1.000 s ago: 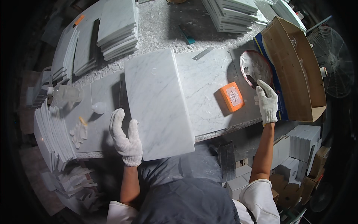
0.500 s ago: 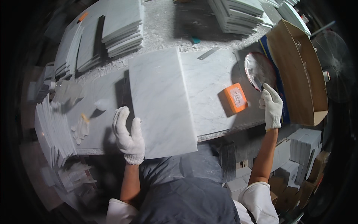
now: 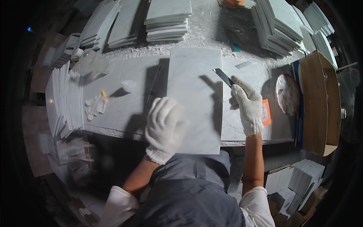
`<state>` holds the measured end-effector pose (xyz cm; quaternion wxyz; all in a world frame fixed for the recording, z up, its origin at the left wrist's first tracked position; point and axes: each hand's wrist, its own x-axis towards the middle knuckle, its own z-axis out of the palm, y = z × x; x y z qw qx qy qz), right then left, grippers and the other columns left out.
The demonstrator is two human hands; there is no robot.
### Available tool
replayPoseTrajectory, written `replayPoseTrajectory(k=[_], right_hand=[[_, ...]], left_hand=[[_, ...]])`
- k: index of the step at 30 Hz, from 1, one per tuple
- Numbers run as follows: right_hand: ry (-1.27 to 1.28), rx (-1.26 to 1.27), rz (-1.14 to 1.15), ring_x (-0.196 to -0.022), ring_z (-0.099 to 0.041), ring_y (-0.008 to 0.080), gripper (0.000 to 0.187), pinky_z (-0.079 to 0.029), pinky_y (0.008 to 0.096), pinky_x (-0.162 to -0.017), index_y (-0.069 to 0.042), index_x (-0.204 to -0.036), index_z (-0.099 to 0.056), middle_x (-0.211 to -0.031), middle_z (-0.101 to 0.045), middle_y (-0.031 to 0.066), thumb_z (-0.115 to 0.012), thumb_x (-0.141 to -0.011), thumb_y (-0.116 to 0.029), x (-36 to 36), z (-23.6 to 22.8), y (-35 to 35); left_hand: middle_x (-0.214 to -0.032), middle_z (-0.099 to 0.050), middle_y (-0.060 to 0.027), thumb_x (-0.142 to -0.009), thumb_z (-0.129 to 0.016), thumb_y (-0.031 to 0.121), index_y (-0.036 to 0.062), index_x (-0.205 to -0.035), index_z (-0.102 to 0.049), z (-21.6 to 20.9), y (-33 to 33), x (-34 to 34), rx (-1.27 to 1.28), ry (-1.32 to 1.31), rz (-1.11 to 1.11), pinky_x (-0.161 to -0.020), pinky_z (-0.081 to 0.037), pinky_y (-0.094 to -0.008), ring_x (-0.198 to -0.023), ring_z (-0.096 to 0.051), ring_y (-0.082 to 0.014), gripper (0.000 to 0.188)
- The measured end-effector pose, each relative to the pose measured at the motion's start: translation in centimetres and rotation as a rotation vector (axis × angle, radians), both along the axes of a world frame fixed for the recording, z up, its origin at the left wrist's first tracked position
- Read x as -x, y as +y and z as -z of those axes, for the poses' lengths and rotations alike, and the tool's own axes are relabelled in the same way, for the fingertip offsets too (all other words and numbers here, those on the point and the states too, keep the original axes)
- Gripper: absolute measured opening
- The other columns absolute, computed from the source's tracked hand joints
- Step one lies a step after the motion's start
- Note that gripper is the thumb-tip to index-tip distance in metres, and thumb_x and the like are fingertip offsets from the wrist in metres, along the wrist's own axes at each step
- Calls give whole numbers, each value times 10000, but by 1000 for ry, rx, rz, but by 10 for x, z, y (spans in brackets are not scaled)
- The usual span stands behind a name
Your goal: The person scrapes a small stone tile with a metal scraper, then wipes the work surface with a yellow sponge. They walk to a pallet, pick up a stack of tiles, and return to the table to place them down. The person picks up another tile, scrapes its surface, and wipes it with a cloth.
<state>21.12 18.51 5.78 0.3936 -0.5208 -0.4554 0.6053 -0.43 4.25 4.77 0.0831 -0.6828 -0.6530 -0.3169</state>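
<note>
A pale grey-veined marble slab (image 3: pixel 194 113) lies lengthwise in front of me, its near end sticking out past the table edge. My right hand (image 3: pixel 247 102), in a white knit glove, is closed round a putty knife (image 3: pixel 223 77) with a dark flat blade. The blade hangs over the slab's right side, with a little white at its tip. My left hand (image 3: pixel 164 128), also gloved, is palm down over the slab's near left edge. Its fingers are bent and smeared by motion, so whether it touches the slab is unclear. An orange block-like pack (image 3: pixel 267 112) sits partly behind my right wrist.
A red-rimmed round dish of white paste (image 3: pixel 287 94) leans by a cardboard box (image 3: pixel 321 102) at right. Stacked slabs (image 3: pixel 168 26) line the back; more stand on edge (image 3: pixel 66 102) at left. A spare glove (image 3: pixel 97 104) and a metal strip (image 3: pixel 245 64) lie on the table.
My right hand has moved left from the dish, bringing the putty knife over the slab. My left hand has shifted from beside the slab onto its near left part. The view has turned.
</note>
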Motion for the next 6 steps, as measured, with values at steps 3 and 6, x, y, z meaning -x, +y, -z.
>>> replayPoseTrajectory(k=[3,6], right_hand=[[-87,-81,-40,-634,-588,66,375,-502,218,-552,-17,-1357,-644,-841,-625,-4,-646,-1014,-167,20,2,5],[-148,-148,-66,-649,-617,82,377,-539,219,-587,-61,-1370,-647,-845,-648,1,-648,-1013,-182,28,9,9]], left_hand=[[-1318,-591,-114,-770,-812,214,90,-1204,-682,-2,-2,0,91,-22,65,-1125,-424,-512,-1292,-520,-352,469],[-1361,-588,-139,-862,-765,297,71,-1244,-670,-1,-1,4,122,-112,104,-1165,-377,-518,-1345,-490,-367,454]])
